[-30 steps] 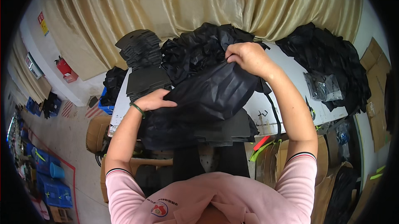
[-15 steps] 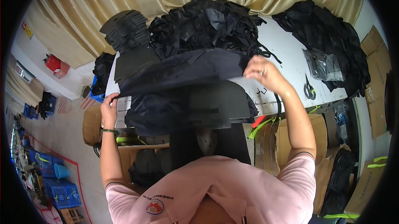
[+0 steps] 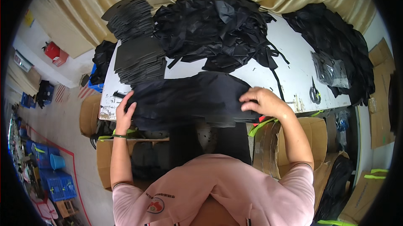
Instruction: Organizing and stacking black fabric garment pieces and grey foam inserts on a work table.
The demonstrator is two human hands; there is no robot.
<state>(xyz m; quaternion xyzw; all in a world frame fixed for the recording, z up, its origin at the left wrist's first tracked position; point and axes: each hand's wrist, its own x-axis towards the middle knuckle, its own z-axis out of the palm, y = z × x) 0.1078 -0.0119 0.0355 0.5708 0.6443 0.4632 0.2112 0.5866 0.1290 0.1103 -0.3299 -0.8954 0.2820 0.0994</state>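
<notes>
A long dark fabric piece (image 3: 180, 96) lies spread across the near edge of the white table, over a stack of stiff black panels (image 3: 222, 121) of which only the blurred front edge shows. At its left end my left hand (image 3: 124, 112) grips the cloth, thumb toward me and fingers on the far side. My right hand (image 3: 264, 102) has its bent fingers and thumb closed on the right end. Beyond the left hand stand stacked dark panels (image 3: 140, 60), with another stack (image 3: 130, 18) behind them. A large heap of black fabric pieces (image 3: 210, 24) with straps lies farther back.
On the white table (image 3: 289, 75), black-handled scissors (image 3: 314, 91) lie at the right, near a clear plastic bag (image 3: 331, 70) and another black fabric heap (image 3: 336, 41). Cardboard boxes (image 3: 304, 140) stand under the front edge. Blue crates (image 3: 58, 184) are on the floor at left.
The fabric piece, held up and stretched between both hands before, has come down toward me over the panel stack, covering most of it. My right hand has lowered with it.
</notes>
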